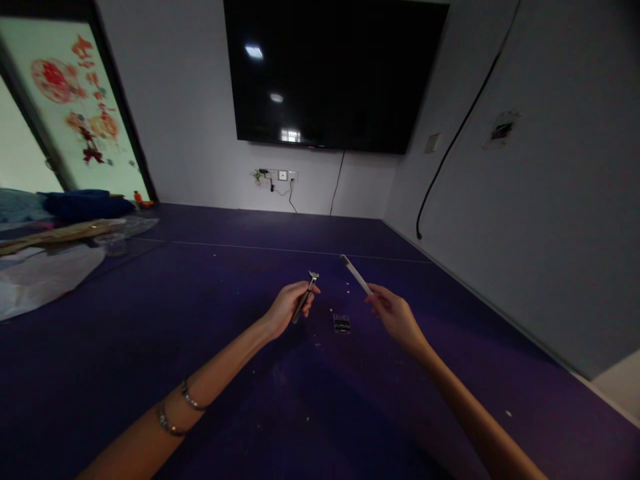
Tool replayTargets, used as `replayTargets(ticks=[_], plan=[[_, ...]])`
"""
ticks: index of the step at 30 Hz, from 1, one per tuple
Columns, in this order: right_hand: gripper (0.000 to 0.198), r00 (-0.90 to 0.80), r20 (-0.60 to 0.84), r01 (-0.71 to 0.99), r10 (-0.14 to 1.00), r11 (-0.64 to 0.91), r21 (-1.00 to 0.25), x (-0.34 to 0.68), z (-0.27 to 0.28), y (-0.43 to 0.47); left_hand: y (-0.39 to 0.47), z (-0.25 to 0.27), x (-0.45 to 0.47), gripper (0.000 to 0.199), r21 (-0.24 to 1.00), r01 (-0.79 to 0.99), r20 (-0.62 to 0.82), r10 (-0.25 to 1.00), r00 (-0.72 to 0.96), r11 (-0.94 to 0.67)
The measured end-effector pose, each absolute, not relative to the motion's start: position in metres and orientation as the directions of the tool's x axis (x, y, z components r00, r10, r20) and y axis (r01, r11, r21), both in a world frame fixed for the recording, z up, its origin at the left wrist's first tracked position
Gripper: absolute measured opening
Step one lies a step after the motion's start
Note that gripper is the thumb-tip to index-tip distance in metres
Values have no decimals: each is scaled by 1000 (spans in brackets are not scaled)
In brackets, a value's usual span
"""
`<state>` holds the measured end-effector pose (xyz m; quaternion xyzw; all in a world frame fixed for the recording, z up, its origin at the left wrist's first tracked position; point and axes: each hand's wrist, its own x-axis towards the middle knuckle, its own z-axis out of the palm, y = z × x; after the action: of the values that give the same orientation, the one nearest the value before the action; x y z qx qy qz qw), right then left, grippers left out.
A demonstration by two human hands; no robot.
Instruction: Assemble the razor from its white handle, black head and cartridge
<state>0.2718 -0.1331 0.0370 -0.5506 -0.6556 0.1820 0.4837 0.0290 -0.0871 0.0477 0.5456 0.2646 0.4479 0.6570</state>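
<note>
My left hand [290, 308] is closed around a razor [306, 299], with its dark handle slanting up to a silver T-shaped head. In my right hand [397, 320] I grip the lower end of a slim white stick [357, 275]. The stick tilts up and left, and its far end looks darker; its exact kind is too small to make out. Between and just below the two hands, a small dark rectangular piece [342, 324] with pale markings lies on the purple surface [225, 373]. Neither held thing touches it.
Small pale bits, such as one scrap [509, 413], are scattered over the surface. At the far left lie a clear plastic bag [47, 277] and a blue cloth bundle [85, 203]. A black cable [457, 137] hangs down the right wall. A television [335, 73] is mounted ahead.
</note>
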Motion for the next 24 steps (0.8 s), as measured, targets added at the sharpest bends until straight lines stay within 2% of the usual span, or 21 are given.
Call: replayTargets(ticks=[4,12,17,21,24], plan=[[40,85,462,528,883,353,-772,289,53,-138,-89,57,38,24,942,-328,228,860,456,-76],[36,71,435,479,898,352,-804,297,69,-149,-110,54,47,19,949,-244,287,873,394,-201],[30,-82,412,520,908,391,-760,289,79,-162,-125,42,45,22,966,-181,245,868,432,-183],[27,-300,356,558,885,465,-687,285,90,-173,-134,40,44,21,965,-208,241,847,474,-158],[27,-357,359,569,863,505,-649,287,92,-174,-140,45,44,21,962,-231,243,838,489,-144]])
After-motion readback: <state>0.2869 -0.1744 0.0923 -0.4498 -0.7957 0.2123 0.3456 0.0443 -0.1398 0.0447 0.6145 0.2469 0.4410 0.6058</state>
